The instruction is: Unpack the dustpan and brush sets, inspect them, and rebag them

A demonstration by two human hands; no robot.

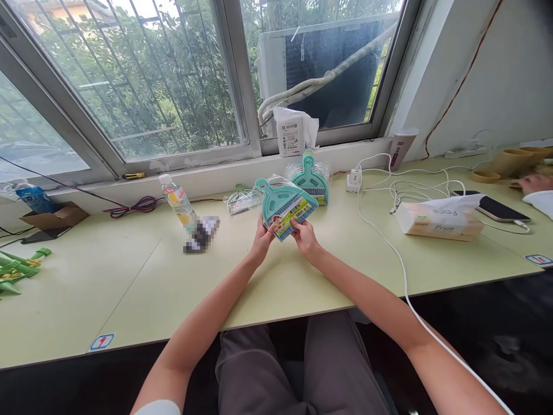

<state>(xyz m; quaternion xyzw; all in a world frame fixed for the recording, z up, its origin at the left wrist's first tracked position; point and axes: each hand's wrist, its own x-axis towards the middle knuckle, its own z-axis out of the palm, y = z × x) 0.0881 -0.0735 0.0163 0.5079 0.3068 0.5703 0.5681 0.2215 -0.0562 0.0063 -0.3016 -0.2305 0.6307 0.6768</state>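
Observation:
A teal dustpan and brush set (283, 202) with a printed label across it is held tilted above the table. My left hand (260, 239) grips its lower left edge, and my right hand (305, 236) pinches the lower right part by the bristles. Just behind, a stack of similar dustpan sets (310, 176) stands in clear plastic near the window sill. To the left of the held set lies a green item in clear wrap (242, 200).
On the table (173, 300), a bottle (177, 202) stands left. Tissue pack (438, 222), phone (492, 206), charger (353, 180) and white cables lie right, one cable crossing the front edge near my right arm. Another person's hand (536, 183) is at far right.

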